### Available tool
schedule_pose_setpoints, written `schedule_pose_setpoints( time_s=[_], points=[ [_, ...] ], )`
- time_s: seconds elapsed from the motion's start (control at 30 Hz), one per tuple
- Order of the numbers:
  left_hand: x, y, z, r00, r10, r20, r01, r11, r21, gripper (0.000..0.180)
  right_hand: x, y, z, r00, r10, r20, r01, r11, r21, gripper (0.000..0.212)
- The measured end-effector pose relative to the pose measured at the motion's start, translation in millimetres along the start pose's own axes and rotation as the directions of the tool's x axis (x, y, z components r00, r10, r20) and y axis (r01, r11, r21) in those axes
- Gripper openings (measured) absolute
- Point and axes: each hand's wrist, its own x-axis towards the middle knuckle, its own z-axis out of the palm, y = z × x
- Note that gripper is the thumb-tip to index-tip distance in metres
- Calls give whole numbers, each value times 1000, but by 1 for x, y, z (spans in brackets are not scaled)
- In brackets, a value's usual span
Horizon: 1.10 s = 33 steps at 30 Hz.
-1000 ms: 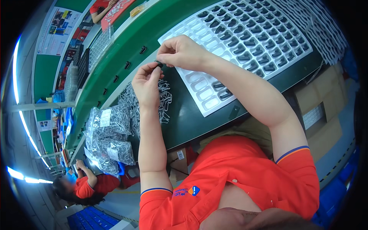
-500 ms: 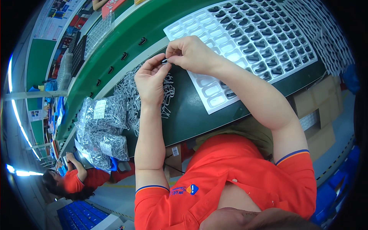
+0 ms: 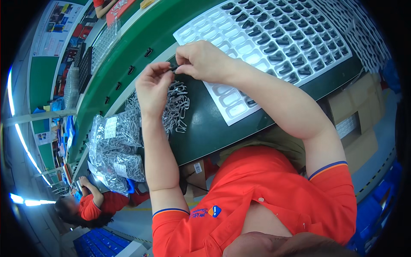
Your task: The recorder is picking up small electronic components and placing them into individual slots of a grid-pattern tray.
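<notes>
A small black part (image 3: 173,68) is pinched between my two hands, above the near edge of the green belt. My left hand (image 3: 153,89) has its thumb and fingers closed on the left end of it. Reaching in from the right, my right hand (image 3: 204,61) pinches the other end. The fingers cover most of the part, so its exact kind is hard to make out. Below and beside my left hand lies a heap of silvery metal clips (image 3: 179,105). A white moulded tray (image 3: 232,112) is under my right forearm; many of its pockets hold black pieces (image 3: 278,55).
Clear plastic bags of metal clips (image 3: 122,132) lie left of my left forearm. Several black parts (image 3: 131,70) sit along the green conveyor belt (image 3: 165,26). Stacked trays (image 3: 364,38) are at the far right, above a cardboard box (image 3: 355,107). A co-worker (image 3: 102,203) sits at lower left.
The view has shifted slightly, and both hands appear a little farther left. They still hold the black part together. The black parts on the belt appear lower and farther left.
</notes>
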Motion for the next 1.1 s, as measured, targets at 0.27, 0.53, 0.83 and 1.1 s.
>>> schedule_pose_setpoints(
  time_s=[0.27, 0.53, 0.83, 1.1],
  points=[
    [131, -26, -5, 988, 155, 14, -122, 716, 687, 31, -11, -7, 27, 940, -205, 273, 261, 946, -190, 4],
    [141, -32, 3, 973, 210, 96, -198, 545, 815, 37, -15, -15, 41, 951, -89, 297, 190, 924, -332, 5],
    [11, 68, 45, 894, 435, -113, -403, 887, 225, 21, -10, -20, 17, 946, -12, 325, 86, 973, -215, 9],
    [-86, 60, 93, 877, 291, 382, -440, 807, 395, 17, -1, -7, -25, 929, -50, 367, 80, 995, -67, 15]
  ],
)
